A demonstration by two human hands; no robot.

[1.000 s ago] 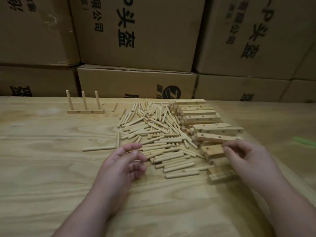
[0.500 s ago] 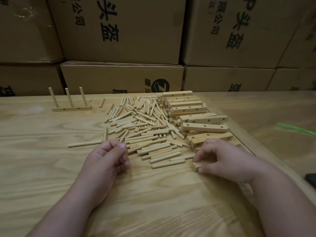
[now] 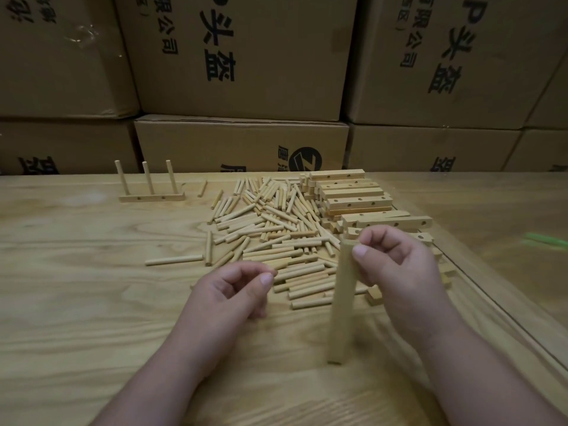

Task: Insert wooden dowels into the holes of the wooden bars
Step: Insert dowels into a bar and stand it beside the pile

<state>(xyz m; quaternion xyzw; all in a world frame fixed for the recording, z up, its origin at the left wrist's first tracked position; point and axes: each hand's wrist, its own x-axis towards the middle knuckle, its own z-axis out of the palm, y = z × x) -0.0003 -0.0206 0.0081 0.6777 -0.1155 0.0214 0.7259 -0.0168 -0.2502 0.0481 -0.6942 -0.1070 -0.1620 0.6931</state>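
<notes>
Stacked cardboard boxes with printed black characters fill the upper half of the frame, forming a wall behind the work surface. A light wooden table occupies the lower half, its right edge running diagonally through the lower right of the frame. At the centre of the frame lies a loose pile of wooden dowels, spread flat on the table. Immediately to the right of that pile, in the centre right, sits a stack of wooden bars, with drilled holes visible along their faces. In the upper left of the table area stands an assembled bar lying flat with three dowels upright in it, well apart from the pile. A single dowel lies by itself left of the pile. The right hand, in the centre right of the frame, pinches the upper end of a wooden bar between thumb and fingers; that bar stands nearly upright, slightly tilted, with its lower end low in the frame, and whether it touches the table cannot be told. The left hand, at the centre, has its fingers curled with thumb and forefinger close together; whether it holds a dowel cannot be told. A blurred green object lies at the right edge.
</notes>
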